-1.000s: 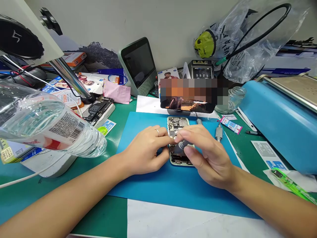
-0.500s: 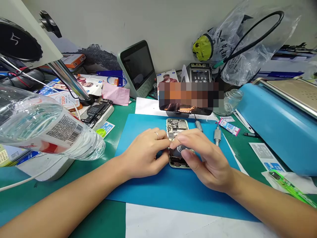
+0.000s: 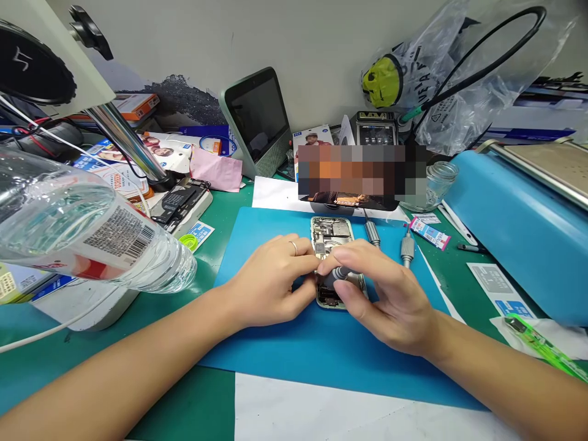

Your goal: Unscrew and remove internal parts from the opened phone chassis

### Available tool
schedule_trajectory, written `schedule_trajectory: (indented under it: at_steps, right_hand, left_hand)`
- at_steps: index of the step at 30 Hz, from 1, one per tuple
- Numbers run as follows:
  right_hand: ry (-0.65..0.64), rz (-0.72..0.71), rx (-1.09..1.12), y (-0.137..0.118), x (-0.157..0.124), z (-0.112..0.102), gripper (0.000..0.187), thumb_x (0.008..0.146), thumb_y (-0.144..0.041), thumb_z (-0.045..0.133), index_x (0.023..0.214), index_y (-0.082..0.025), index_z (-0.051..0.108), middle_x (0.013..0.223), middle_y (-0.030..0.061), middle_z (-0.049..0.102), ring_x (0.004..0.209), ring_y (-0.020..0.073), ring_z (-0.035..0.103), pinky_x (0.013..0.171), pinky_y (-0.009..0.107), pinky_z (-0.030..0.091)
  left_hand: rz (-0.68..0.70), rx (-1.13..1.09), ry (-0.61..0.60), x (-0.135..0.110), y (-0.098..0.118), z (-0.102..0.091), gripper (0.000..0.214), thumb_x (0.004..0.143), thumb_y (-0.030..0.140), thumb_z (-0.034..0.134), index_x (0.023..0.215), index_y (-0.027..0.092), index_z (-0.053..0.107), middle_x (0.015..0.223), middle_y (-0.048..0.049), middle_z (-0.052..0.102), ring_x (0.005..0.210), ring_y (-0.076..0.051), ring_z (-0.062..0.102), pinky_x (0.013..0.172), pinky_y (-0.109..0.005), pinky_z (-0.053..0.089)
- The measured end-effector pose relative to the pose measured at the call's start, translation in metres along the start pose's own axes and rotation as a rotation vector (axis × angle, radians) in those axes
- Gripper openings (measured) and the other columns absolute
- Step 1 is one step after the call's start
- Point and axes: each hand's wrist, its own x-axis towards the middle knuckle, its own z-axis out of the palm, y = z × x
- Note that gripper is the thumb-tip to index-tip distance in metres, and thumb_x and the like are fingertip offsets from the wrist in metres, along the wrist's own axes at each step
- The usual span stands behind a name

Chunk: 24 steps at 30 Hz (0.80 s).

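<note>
An opened phone [image 3: 334, 229] lies on the blue mat [image 3: 294, 349] with its circuit boards and metal parts bare. At its left edge, my left hand [image 3: 278, 282] is closed, with thumb and forefinger against the frame; a ring circles one finger. Over the phone's lower half, my right hand [image 3: 390, 294] grips a grey screwdriver [image 3: 339, 275] between thumb and fingers. The driver's tip and part of the phone are hidden behind the fingers. Beyond the phone lie two more grey screwdrivers, one [image 3: 372, 233] near its top right and another [image 3: 407, 250] farther right.
A water bottle [image 3: 124, 236] and a microscope-like stand [image 3: 131, 144] crowd the left. Behind the mat is a propped screen [image 3: 346, 199], partly pixelated. At right are a blue machine [image 3: 509, 239], a glass jar [image 3: 441, 184] and a green cutter [image 3: 542, 346].
The whole view has shifted slightly. Both hands keep their places at the phone, and the grey screwdriver in my right hand looks a little more upright.
</note>
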Motion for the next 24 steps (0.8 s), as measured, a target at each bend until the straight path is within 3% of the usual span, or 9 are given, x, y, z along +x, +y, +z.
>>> schedule_trajectory:
  at_steps: [6,12,19,24]
  right_hand:
    - [0.021,0.033,-0.019,0.0035,-0.0051,0.0027,0.061,0.091,-0.004,0.058,0.145,-0.028,0.045,0.132,0.0077,0.068,0.099,0.0186,0.069,0.091,0.038,0.057]
    - [0.017,0.043,-0.030,0.0025,-0.0060,0.0028,0.059,0.094,-0.009,0.057,0.147,-0.030,0.043,0.107,0.0049,0.072,0.094,0.0199,0.068,0.085,0.038,0.059]
    - [0.148,0.113,-0.021,0.0003,-0.0104,0.0014,0.067,0.091,-0.005,0.058,0.149,-0.032,0.040,0.109,0.0061,0.068,0.094,0.0210,0.069,0.082,0.040,0.061]
    - [0.094,0.123,-0.022,0.0017,-0.0098,-0.0001,0.065,0.089,-0.003,0.058,0.146,-0.031,0.044,0.101,0.0049,0.068,0.091,0.0205,0.068,0.082,0.040,0.061]
  left_hand:
    - [-0.006,-0.002,-0.018,-0.0003,-0.0002,0.0002,0.014,0.088,0.012,0.048,0.089,0.018,0.061,0.091,-0.0045,0.064,0.083,-0.020,0.056,0.076,-0.037,0.042]
    - [-0.009,0.006,-0.019,0.0002,-0.0007,-0.0004,0.014,0.089,0.013,0.048,0.089,0.019,0.062,0.090,-0.0043,0.063,0.083,-0.020,0.056,0.076,-0.036,0.042]
    - [-0.002,0.005,0.002,-0.0005,-0.0013,-0.0007,0.023,0.092,0.014,0.049,0.104,0.018,0.068,0.087,-0.0045,0.061,0.079,-0.019,0.053,0.073,-0.036,0.041]
    - [0.001,0.003,0.003,-0.0003,-0.0014,-0.0009,0.024,0.091,0.013,0.050,0.104,0.017,0.070,0.086,-0.0049,0.061,0.078,-0.019,0.053,0.072,-0.036,0.041]
